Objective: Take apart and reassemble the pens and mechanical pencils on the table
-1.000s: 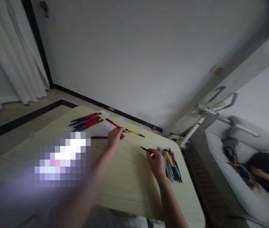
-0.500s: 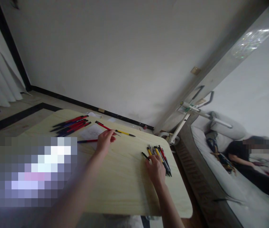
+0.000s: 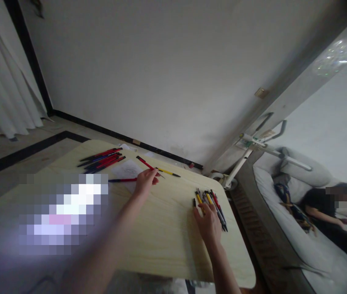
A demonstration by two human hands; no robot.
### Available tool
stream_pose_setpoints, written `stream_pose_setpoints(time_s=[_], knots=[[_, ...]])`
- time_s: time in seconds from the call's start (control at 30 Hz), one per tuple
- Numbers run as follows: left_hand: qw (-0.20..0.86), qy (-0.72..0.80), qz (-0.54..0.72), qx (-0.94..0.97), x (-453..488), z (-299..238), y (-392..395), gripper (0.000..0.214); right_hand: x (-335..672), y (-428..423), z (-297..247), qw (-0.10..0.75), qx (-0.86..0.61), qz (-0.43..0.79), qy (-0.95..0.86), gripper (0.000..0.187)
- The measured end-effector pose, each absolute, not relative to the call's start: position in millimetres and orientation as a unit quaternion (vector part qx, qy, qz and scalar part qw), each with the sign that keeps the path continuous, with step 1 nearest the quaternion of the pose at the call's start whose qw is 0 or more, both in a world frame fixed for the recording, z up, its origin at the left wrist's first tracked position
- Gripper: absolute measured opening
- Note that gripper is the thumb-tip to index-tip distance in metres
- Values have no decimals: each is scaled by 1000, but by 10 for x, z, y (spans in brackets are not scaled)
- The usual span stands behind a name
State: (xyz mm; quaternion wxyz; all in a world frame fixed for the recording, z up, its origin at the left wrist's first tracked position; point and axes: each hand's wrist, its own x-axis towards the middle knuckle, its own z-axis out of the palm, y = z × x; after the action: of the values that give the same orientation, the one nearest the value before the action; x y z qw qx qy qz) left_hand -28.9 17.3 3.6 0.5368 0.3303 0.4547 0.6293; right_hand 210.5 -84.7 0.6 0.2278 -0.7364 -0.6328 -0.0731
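Observation:
My left hand (image 3: 145, 180) is closed in a pinch on a red pen (image 3: 144, 161) near the far edge of the table. A thin tip pokes out beyond my fingers. Close by lies a yellow pen (image 3: 169, 172); a dark blue and red pen (image 3: 121, 180) lies at the wrist side, on a sheet of paper (image 3: 127, 168). My right hand (image 3: 209, 222) rests over a bundle of yellow, grey and red pens (image 3: 219, 206), thumb and fingers apart. Beside its thumb shows the end of a black pen (image 3: 194, 202), the rest hidden.
Several red and blue pens (image 3: 102, 160) lie grouped at the far left of the pale wooden table (image 3: 164, 237). A blurred bright patch (image 3: 69, 208) covers the table's left. To the right, a person (image 3: 320, 208) sits on a grey sofa (image 3: 283, 204), behind white exercise equipment (image 3: 240, 163).
The black pen at my right hand has turned to lie more in line with the bundle, and the fingers have spread over the pens. My left hand keeps its pinch. The view has shifted slightly.

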Motion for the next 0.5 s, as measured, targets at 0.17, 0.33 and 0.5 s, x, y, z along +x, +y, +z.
stream_pose_setpoints(time_s=[0.17, 0.33, 0.5], knots=[[543, 465, 610, 342, -252, 38, 151, 32, 1960, -693, 35, 298, -694, -37, -654, 26], [548, 476, 601, 334, -271, 60, 155, 31, 1697, -455, 121, 362, -646, 40, -670, 26], [534, 482, 601, 348, -296, 66, 158, 32, 1345, -277, 236, 380, -589, 118, -704, 26]])
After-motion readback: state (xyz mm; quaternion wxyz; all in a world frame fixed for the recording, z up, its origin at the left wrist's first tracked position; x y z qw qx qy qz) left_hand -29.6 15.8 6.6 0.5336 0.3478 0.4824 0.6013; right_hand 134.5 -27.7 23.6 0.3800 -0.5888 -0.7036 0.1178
